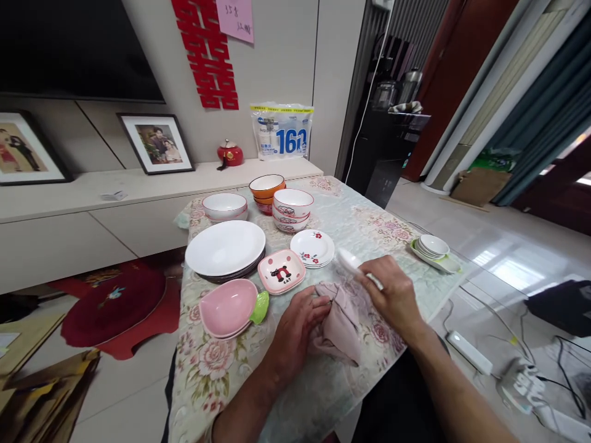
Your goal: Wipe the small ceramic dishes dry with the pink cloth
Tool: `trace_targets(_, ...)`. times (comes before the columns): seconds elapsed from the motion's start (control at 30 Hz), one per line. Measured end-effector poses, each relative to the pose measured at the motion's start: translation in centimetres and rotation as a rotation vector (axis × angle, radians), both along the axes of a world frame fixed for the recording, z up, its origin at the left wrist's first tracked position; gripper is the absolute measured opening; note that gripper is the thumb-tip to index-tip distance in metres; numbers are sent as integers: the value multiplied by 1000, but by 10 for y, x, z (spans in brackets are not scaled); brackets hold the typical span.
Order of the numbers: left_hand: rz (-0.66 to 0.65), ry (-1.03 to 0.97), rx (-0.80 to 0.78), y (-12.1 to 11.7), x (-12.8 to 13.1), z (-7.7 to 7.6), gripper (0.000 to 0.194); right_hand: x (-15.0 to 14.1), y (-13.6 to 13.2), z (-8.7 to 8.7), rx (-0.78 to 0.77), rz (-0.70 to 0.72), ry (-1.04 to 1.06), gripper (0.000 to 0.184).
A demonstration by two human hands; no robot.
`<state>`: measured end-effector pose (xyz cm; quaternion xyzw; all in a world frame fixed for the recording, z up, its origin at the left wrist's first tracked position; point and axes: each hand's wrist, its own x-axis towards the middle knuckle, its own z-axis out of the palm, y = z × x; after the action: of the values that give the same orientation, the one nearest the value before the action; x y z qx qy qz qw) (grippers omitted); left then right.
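- Far L on flowered tablecloth (215, 372), clock centred on the cloth: round white bowls w/ red rims (225, 204) at 10–11, big white oval plates (225, 247) at 10, pink peach-shaped ceramic dishes w/ green leaf (231, 306) at 9. All stacked.
- Next R: orange bowls w/ white insides (268, 183) at 11, stacked; pink-rimmed square cat dish (282, 271) at 10.
- White bowls w/ red rims & drawn pattern (292, 209) at 11, stacked.
- L hand (298, 323) at 9, touching cloth: fingers bent, approx half closed, on its near folds; how firm, can't tell.
- White plates w/ red flowers (313, 248) at 11, neat pile.
- Greyish-pink fabric cloth (339, 329), crumpled, centre, under L fingers.
- Small white dish (349, 261) at 12, up off tablecloth, tilted, blurred.
- R hand (390, 289) at 1–2: thumb & fingers pinched nearly shut on dish's near edge.
- Far R: small white dishes (433, 245) at 2, stacked on green-edged white tray (446, 264).
- Progress, my read: most pcs already grouped in piles; the 1 in R hand isn't set down yet.
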<state>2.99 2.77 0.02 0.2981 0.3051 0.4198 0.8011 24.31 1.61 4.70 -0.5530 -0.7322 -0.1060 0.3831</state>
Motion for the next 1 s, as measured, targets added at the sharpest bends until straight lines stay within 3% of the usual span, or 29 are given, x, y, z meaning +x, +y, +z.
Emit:
trace_targets(0.23,-7,67,8,-1,3,5,47,151,15,5,-114,-599,-312,24)
trace_targets(0.37,-25,73,17,-1,3,4,44,200,13,3,-260,-802,-428,26)
trace_targets(0.53,-39,83,13,-1,2,5,44,210,15,0,-402,-823,-539,29)
trace_targets(0.83,-64,100,37,1,2,-2,41,204,16,-5,-449,-807,-584,31)
trace_targets(1.0,-66,117,30,-1,2,-1,40,187,9,3,-414,-803,-566,28)
